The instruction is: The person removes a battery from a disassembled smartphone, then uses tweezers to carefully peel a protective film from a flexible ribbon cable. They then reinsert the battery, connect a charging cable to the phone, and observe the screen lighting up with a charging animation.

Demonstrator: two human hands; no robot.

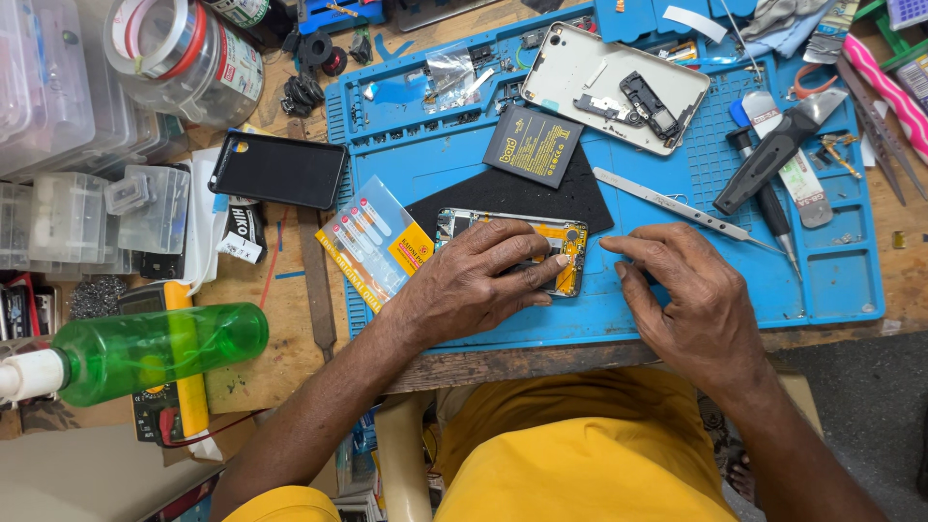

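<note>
Left hand [478, 280] lay flat, fingers spread, pressing the opened phone [512, 246] on the blue mat [831, 280], while right hand [691, 300] rested loosely curled, empty, just beside the phone's right end.

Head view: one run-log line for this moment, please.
left hand: pressing on opened phone | right hand: flat on blue mat, empty | tweezers: beside right hand | battery: on black pad
</note>
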